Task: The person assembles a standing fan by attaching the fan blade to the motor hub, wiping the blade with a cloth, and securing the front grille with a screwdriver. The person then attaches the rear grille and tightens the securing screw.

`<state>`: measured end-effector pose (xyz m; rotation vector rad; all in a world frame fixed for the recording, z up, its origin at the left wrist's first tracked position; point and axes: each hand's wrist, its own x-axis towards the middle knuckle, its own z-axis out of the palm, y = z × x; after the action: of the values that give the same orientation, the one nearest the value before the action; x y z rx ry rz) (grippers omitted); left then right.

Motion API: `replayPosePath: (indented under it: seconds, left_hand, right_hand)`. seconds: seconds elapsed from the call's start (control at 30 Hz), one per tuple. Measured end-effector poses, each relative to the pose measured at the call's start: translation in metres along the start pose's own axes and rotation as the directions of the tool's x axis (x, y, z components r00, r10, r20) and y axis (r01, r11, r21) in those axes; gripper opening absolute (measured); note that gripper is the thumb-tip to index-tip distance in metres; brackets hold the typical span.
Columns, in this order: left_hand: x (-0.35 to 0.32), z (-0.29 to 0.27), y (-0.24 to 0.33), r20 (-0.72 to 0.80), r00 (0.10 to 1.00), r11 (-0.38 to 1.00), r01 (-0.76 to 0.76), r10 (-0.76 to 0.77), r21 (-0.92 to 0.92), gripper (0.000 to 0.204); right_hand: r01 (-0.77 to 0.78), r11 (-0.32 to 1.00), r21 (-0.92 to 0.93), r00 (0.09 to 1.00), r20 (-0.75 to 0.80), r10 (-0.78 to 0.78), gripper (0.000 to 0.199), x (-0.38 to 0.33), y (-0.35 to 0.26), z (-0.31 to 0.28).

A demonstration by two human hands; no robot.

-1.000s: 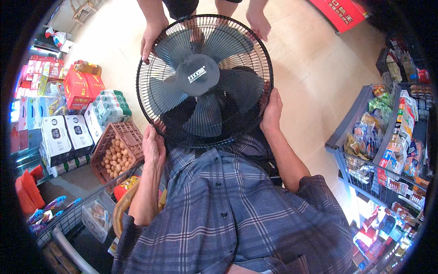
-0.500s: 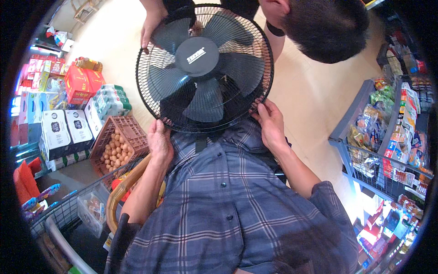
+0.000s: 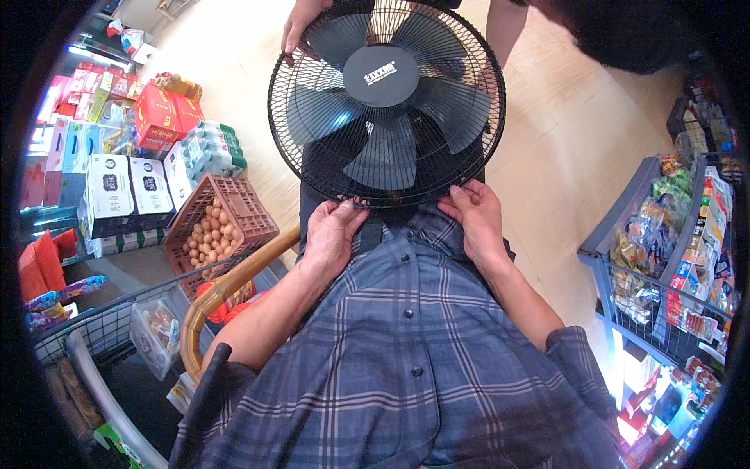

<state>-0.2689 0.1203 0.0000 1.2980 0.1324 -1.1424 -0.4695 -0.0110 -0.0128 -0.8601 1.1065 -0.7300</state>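
A black fan head [image 3: 387, 102] with a round wire grille and dark blades is held face-up in front of the person's chest, its near rim right against the plaid shirt [image 3: 406, 352]. The left hand [image 3: 332, 234] curls its fingers over the lower left of the grille rim, closed on the wire; the right hand [image 3: 476, 219] grips the lower right of the rim the same way, thumb on top and fingers wrapped under. At the far rim another person's hand [image 3: 301, 23] holds the grille's upper left edge, and that person's forearm [image 3: 504, 31] comes down by the upper right edge, where its hand is hidden behind the fan. The fan fills most of the gap between the two people, so little room is left on either side of its rim. Below lies a pale wooden floor [image 3: 570, 133], open to the right of the fan as far as a grey shelf rack [image 3: 625, 227] stocked with snack packets. To the left a brown plastic crate of eggs [image 3: 219, 227] stands near stacked cartons [image 3: 125, 191] and shrink-wrapped bottles [image 3: 215, 152]. Just beside the left forearm, a curved bamboo handle [image 3: 234, 285] and a wire basket [image 3: 94, 336] crowd the lower left.
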Motion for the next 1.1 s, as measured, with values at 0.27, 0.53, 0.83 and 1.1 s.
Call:
replayPosePath:
  seconds: [0.27,0.53,0.83,1.1]
  left_hand:
    - [0.009,-0.005,0.003,0.162,0.980,0.990,0.126,-0.114,-0.070,0.013]
    - [0.006,-0.003,-0.003,0.205,0.963,0.981,0.187,-0.174,-0.047,0.019]
    - [0.013,-0.005,-0.016,0.192,0.975,0.993,0.101,-0.112,0.067,0.028]
    - [0.004,-0.004,0.013,0.039,0.999,0.994,-0.037,0.033,0.101,0.023]
  right_hand:
    - [-0.120,0.992,0.030,0.991,0.068,0.117,0.016,-0.002,-0.011,0.001]
    - [-0.186,0.979,0.088,0.982,0.061,0.182,0.030,-0.001,0.010,0.012]
    - [-0.159,0.986,0.050,0.983,0.095,0.154,0.030,-0.004,0.008,0.012]
    - [0.061,0.998,-0.005,0.994,-0.087,-0.061,0.034,0.025,-0.027,-0.027]
